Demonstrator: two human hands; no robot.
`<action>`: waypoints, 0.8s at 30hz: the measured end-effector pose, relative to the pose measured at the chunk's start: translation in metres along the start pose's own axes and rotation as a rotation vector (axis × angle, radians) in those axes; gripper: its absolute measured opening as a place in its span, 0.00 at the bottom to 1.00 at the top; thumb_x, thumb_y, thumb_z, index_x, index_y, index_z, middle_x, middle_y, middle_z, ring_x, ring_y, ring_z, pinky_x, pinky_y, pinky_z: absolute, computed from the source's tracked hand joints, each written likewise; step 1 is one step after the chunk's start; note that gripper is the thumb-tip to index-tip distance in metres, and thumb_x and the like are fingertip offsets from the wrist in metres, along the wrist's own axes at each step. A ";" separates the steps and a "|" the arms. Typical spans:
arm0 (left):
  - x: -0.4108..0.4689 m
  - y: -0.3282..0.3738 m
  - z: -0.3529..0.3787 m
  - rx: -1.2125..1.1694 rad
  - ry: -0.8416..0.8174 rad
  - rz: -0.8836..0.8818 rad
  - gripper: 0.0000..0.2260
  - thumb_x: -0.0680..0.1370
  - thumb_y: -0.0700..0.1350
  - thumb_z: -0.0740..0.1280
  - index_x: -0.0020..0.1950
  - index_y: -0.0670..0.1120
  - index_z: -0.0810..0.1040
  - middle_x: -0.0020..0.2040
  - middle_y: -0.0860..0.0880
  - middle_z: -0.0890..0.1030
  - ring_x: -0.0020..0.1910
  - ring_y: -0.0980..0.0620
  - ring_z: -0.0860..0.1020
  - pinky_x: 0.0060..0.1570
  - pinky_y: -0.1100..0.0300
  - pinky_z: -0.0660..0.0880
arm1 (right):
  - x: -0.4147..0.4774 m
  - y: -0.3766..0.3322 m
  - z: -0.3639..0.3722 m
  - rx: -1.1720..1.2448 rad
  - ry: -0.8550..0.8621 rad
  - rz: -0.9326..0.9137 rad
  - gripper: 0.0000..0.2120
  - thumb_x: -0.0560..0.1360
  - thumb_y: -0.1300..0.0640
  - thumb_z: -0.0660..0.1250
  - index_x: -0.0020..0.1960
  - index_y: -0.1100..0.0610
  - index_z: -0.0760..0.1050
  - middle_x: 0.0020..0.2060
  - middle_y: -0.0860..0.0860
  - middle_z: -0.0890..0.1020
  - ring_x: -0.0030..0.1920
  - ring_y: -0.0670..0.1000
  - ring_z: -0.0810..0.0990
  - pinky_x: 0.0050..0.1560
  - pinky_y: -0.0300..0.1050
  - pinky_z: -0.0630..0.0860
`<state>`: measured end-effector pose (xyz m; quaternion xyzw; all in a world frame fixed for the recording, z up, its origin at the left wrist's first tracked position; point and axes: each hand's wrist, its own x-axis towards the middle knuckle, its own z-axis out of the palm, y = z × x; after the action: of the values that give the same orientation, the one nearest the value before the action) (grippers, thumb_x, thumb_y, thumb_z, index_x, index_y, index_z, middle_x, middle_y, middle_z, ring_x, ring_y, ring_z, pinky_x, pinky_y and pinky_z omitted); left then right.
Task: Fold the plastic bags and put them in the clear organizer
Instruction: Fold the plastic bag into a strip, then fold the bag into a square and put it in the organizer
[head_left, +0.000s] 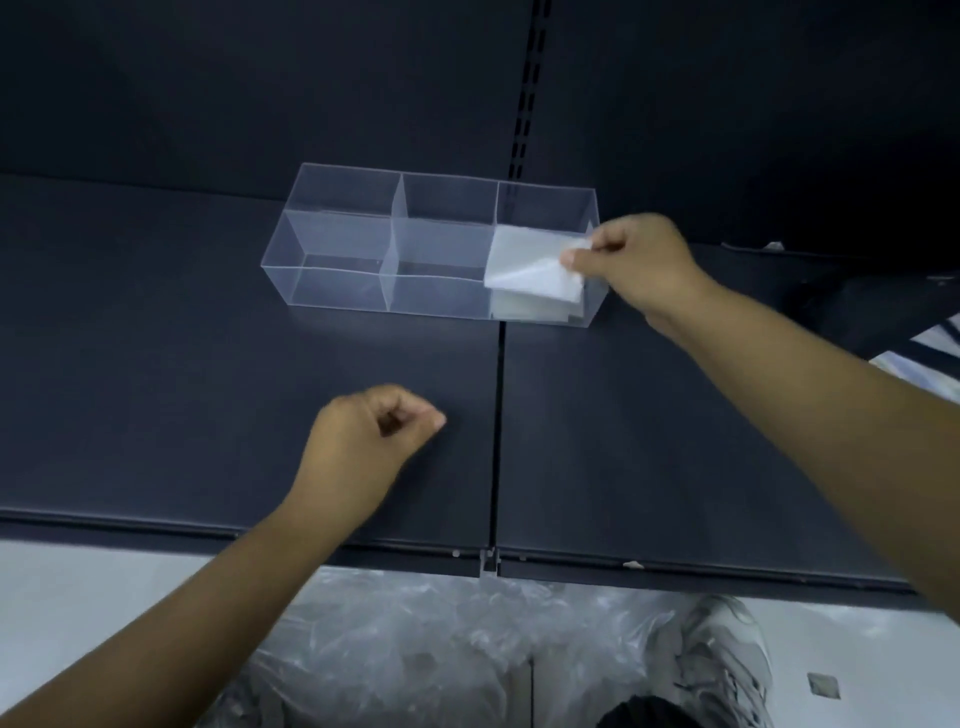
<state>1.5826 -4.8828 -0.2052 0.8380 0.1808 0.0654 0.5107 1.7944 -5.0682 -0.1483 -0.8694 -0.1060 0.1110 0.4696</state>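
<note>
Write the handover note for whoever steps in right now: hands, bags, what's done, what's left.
Right hand pinches a folded bag over the right compartment of the clear organizer. Left hand is curled, holding nothing, above the dark shelf.
Done: another folded bag seems to lie in that compartment already.
Left: drop this bag in, then fold the loose bags heaped on the floor.
</note>
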 end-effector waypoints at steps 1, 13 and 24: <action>-0.006 -0.006 0.005 0.069 -0.001 0.012 0.08 0.72 0.43 0.75 0.35 0.53 0.82 0.35 0.57 0.83 0.38 0.61 0.80 0.41 0.76 0.71 | 0.016 0.001 0.000 -0.087 0.023 0.010 0.10 0.71 0.56 0.75 0.35 0.59 0.76 0.36 0.49 0.78 0.38 0.45 0.77 0.44 0.41 0.75; -0.037 -0.044 0.029 0.427 0.034 0.279 0.07 0.69 0.41 0.77 0.42 0.50 0.80 0.47 0.57 0.75 0.49 0.57 0.69 0.52 0.60 0.63 | 0.039 0.009 0.030 -0.605 0.132 -0.401 0.07 0.71 0.61 0.70 0.48 0.57 0.75 0.47 0.50 0.75 0.50 0.53 0.76 0.49 0.45 0.69; -0.047 -0.039 0.026 0.848 -0.172 0.337 0.27 0.79 0.60 0.51 0.70 0.45 0.71 0.72 0.46 0.70 0.72 0.46 0.66 0.71 0.47 0.62 | 0.007 -0.002 0.046 -0.688 -0.391 -0.284 0.29 0.82 0.41 0.48 0.62 0.63 0.75 0.59 0.58 0.77 0.61 0.57 0.73 0.64 0.51 0.68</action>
<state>1.5376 -4.9059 -0.2482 0.9929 0.0101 -0.0019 0.1185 1.7878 -5.0288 -0.1723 -0.9149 -0.3426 0.1662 0.1338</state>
